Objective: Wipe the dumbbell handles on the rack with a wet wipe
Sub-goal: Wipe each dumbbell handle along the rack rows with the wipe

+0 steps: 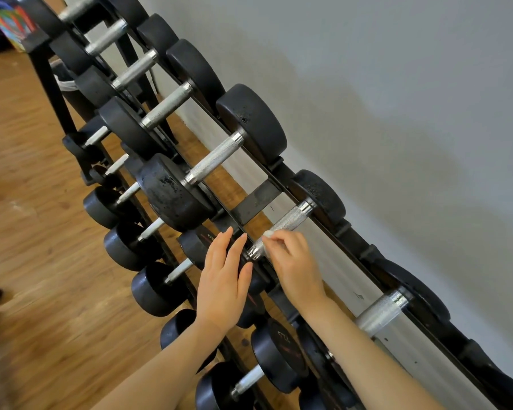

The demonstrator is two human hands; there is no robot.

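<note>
Right now the right hand [293,261] pinches a wet wipe [268,234] against one dumbbell handle [282,229] on the rack [255,202], at about five o'clock of frame centre. The left hand [222,279] rests open-fingered on that dumbbell's near head. Progress I can't judge; handles toward eleven o'clock and four o'clock may remain.

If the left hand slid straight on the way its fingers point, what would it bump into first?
Probably the black crossbar of the rack, just beyond the left hand's fingertips; depth is hard to judge from this one view.

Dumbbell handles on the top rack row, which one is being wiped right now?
The knurled handle just past the rack's flat crossbar. The right hand pinches a white wipe against it; the other handles are untouched.
</note>
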